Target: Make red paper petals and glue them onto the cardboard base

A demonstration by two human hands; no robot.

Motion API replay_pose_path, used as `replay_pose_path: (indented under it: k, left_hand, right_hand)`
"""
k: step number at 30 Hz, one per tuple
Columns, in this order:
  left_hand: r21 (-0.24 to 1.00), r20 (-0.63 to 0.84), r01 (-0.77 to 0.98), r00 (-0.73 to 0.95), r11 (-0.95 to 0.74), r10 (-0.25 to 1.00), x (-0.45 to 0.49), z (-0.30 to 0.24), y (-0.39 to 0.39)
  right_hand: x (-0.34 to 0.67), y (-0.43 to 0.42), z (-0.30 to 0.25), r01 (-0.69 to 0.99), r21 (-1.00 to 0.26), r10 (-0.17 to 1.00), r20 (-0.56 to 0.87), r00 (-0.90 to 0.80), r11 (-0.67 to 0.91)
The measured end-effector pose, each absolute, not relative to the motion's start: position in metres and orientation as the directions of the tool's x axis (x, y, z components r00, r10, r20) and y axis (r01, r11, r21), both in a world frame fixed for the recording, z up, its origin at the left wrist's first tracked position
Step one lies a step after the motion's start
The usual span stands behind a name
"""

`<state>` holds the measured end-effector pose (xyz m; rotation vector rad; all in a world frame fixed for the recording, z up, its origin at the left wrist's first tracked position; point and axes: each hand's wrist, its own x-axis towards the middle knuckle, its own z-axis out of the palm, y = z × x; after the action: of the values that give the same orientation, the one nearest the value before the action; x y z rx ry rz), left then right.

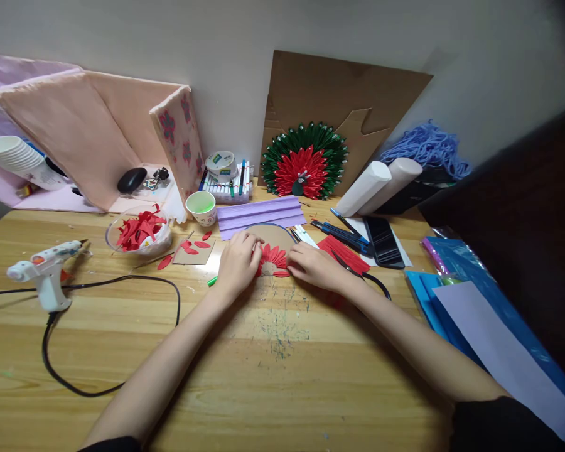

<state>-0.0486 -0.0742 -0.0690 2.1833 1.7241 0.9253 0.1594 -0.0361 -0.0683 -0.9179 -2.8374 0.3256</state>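
We judge that the step in hand is to set or press red petals (pixel 274 256) in a fan on a piece of cardboard (pixel 279 236), which lies between our left hand (pixel 242 257) and our right hand (pixel 316 267). Our left hand is bent over the cardboard's left side with its fingers close together; our right hand is narrow, its fingertips at the lowest petal (pixel 281 274). Whether either hand pinches something, we cannot tell. The next move, we think, calls for a light touch, so that the petals keep their spacing.

The cardboard has its straight edge toward us and its round side away from us; its long axis runs from one hand to the other. The petals point outward from the middle of the straight edge, and the lowest one lies almost sideways, toward our right hand. Beyond our left hand, to its left, we see loose petals (pixel 202 245).
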Motion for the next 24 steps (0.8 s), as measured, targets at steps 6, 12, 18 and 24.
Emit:
replay_pose_path:
  k: [6, 12, 18, 24]
  left_hand:
    - [0.535, 0.340, 0.795, 0.109, -0.287, 0.934, -0.049, -0.069, -0.074]
    - [0.540, 0.346, 0.791, 0.101, -0.286, 0.933, -0.050, -0.069, -0.073]
    - [0.543, 0.348, 0.788, 0.103, -0.290, 0.932, -0.050, -0.068, -0.073]
    - [0.538, 0.357, 0.789, 0.105, -0.296, 0.928, -0.050, -0.068, -0.074]
  right_hand:
    - [0.153, -0.036, -0.079, 0.542, -0.280, 0.591, 0.135, -0.795, 0.792]
    - [0.147, -0.035, -0.080, 0.550, -0.246, 0.588, 0.126, -0.799, 0.799]
    - [0.146, -0.036, -0.079, 0.558, -0.228, 0.591, 0.113, -0.799, 0.798]
    - [0.149, -0.035, -0.078, 0.573, -0.245, 0.605, 0.080, -0.792, 0.782]
